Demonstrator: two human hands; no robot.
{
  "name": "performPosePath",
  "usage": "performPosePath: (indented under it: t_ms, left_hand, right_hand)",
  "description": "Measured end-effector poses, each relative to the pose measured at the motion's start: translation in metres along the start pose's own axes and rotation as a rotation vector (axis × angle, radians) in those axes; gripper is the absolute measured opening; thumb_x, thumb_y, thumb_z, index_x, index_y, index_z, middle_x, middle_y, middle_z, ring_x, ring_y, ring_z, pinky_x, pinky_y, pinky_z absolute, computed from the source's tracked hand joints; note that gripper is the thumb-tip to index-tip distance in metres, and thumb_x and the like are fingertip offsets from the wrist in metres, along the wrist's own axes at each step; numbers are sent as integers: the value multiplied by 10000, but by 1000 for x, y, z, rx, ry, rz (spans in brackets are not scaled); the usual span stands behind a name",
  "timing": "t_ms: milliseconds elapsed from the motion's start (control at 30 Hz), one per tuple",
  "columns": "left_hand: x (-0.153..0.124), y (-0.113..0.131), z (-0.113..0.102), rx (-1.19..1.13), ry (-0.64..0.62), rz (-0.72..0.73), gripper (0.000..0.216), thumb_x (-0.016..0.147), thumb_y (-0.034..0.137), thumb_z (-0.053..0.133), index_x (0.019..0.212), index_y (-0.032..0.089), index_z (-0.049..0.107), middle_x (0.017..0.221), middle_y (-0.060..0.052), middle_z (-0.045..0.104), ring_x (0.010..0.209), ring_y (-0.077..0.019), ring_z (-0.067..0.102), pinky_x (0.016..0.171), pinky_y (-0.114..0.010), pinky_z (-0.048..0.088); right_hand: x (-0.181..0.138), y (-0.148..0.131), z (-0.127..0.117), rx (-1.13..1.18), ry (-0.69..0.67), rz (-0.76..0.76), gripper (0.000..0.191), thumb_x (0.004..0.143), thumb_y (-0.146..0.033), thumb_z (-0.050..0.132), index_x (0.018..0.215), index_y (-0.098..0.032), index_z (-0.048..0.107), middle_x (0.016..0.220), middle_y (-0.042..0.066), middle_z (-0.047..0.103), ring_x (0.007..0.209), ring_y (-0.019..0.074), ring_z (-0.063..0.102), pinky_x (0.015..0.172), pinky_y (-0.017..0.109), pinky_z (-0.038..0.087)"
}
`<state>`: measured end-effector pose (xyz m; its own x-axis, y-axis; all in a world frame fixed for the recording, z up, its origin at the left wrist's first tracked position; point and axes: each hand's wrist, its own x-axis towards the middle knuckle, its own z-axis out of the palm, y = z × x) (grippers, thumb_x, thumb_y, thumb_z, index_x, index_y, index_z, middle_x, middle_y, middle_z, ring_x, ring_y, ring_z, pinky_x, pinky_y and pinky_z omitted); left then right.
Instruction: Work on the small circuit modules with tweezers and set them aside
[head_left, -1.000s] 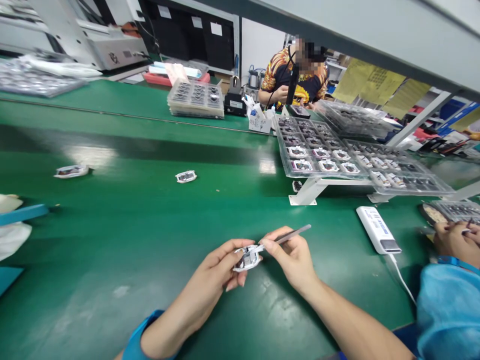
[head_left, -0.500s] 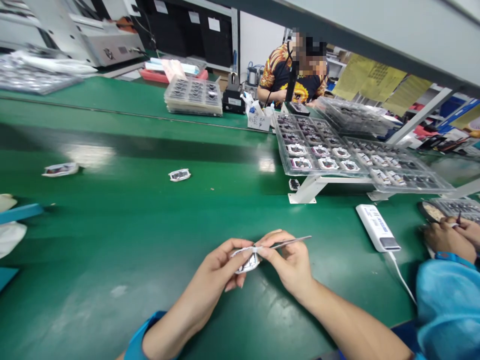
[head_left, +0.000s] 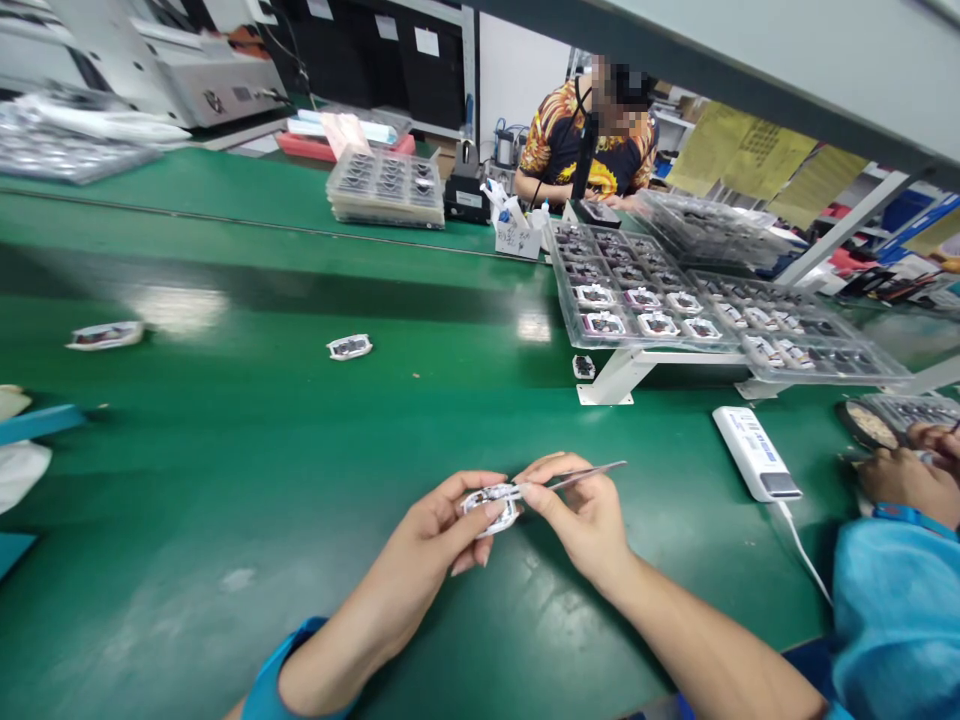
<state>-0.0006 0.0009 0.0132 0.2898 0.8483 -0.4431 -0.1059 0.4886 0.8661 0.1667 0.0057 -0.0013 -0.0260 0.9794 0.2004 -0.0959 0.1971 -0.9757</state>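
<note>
My left hand pinches a small electronic module wrapped in white film between thumb and fingers. My right hand is shut on a pair of slim metal tweezers, and their tips reach into the white film at the module's edge. The fingers of both hands almost meet above the module and hide part of it. Two similar wrapped modules lie loose on the green mat further off, out of reach of my fingers.
Clear plastic trays of modules stand on a white rack to the right. A white oblong device with a cable lies nearby. A co-worker's hands work at a tray at far right. Another person sits across the bench.
The tweezers have swung from a rising angle to a flatter one. The module has turned slightly in my fingers. The whole view has drifted a little, with the bench shifting left and up.
</note>
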Motion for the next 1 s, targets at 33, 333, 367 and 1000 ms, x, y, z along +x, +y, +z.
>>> performPosePath:
  t_ms: [33, 333, 367, 1000]
  left_hand:
    - [0, 0, 0, 28, 5, 26, 414, 738, 451, 716, 1025, 176, 599, 571, 57, 540, 525, -104, 442, 491, -214, 284]
    - [4, -5, 0, 226, 55, 241, 265, 744, 362, 670, 938, 185, 634, 614, 41, 561, 524, -125, 483, 526, -253, 376]
    - [4, -5, 0, 234, 56, 243, 264, 742, 363, 670, 935, 186, 636, 623, 39, 563, 525, -126, 485, 525, -253, 380]
    - [-2, 1, 1, 257, 9, 249, 215, 798, 338, 561, 943, 191, 618, 620, 21, 588, 529, -141, 490, 516, -269, 351]
  right_hand:
    - [0, 0, 0, -1, 27, 25, 102, 796, -297, 731, 810, -207, 686, 804, 36, 723, 756, 183, 684, 709, 319, 550]
    - [2, -1, 0, 12, 14, 165, 145, 747, -317, 752, 768, -196, 676, 729, 15, 725, 683, 163, 664, 680, 296, 527]
    - [2, 0, 0, 16, 15, 171, 142, 741, -312, 755, 764, -196, 676, 723, 12, 725, 678, 161, 663, 677, 294, 525]
    - [3, -3, 0, 44, 52, 141, 160, 723, -321, 781, 741, -197, 681, 717, 18, 733, 667, 168, 680, 652, 297, 546]
